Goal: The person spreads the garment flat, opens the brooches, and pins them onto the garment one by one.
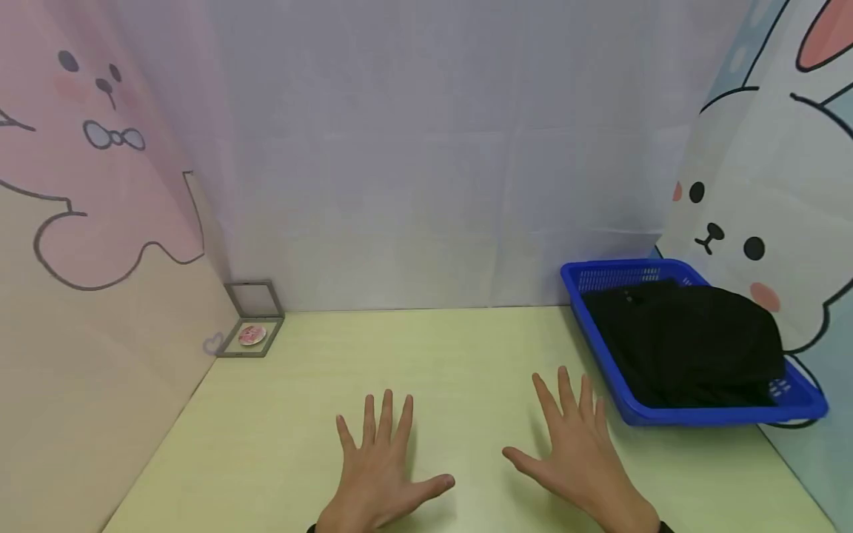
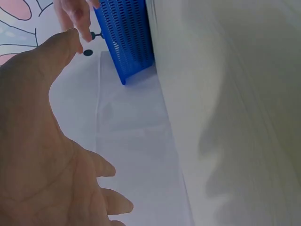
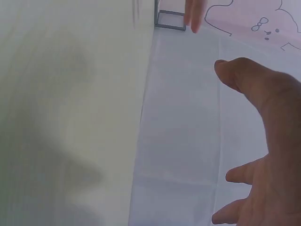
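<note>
Both hands hover over the pale yellow table (image 1: pixel 466 355) with fingers spread and nothing in them. My left hand (image 1: pixel 380 474) is left of the table's middle, palm down, its thumb pointing right. To the right is my right hand (image 1: pixel 576 451), thumb toward the left hand, near the front corner of a blue plastic basket (image 1: pixel 633 411). Folded black cloth (image 1: pixel 686 340) fills much of that basket. In the left wrist view the thumb (image 2: pixel 51 56) and fingertips stand apart. The right wrist view likewise shows a thumb (image 3: pixel 240 75) well away from the fingers.
At the back left corner stands an opened grey-framed clear case (image 1: pixel 249 357) with a round pink-patterned piece (image 1: pixel 252 335) inside. A white curtain (image 1: pixel 400 163) closes off the back. Cartoon-printed sheets hang on the left side (image 1: pixel 120 192) and the right side (image 1: pixel 813 222).
</note>
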`<move>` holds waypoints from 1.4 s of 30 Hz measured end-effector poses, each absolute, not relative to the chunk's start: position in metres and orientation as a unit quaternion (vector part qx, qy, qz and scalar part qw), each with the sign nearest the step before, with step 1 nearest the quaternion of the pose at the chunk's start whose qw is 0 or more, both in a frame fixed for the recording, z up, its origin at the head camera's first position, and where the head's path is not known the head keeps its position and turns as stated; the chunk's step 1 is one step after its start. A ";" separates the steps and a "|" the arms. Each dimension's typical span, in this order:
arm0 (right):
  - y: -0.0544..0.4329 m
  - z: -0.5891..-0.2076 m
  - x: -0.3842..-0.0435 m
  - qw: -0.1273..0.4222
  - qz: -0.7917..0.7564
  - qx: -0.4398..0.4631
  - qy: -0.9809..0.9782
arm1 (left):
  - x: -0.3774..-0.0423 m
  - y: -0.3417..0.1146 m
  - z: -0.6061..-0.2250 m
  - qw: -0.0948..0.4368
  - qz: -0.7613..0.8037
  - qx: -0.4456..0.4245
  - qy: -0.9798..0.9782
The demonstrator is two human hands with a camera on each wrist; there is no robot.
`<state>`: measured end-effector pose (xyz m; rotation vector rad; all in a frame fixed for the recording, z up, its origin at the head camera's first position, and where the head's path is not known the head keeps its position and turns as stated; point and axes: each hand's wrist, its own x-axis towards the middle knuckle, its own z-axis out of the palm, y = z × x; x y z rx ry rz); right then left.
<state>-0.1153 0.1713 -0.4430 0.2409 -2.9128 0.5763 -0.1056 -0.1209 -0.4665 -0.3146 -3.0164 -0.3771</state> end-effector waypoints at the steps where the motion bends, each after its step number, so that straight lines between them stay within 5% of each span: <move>1: 0.173 -0.441 -0.114 0.080 0.200 0.084 -0.973 | -0.105 -0.121 -0.467 0.042 -0.124 -0.103 -0.986; 17: 0.193 -0.387 -0.120 0.119 0.154 0.158 -0.968 | -0.106 -0.127 -0.467 0.049 -0.112 -0.106 -0.987; 28: 0.220 -0.350 -0.148 0.053 0.234 0.161 -0.957 | -0.104 -0.129 -0.466 0.046 -0.126 -0.104 -0.985; 42: 0.260 -0.335 -0.183 0.051 0.205 0.138 -0.968 | -0.101 -0.129 -0.466 0.032 -0.134 -0.098 -0.986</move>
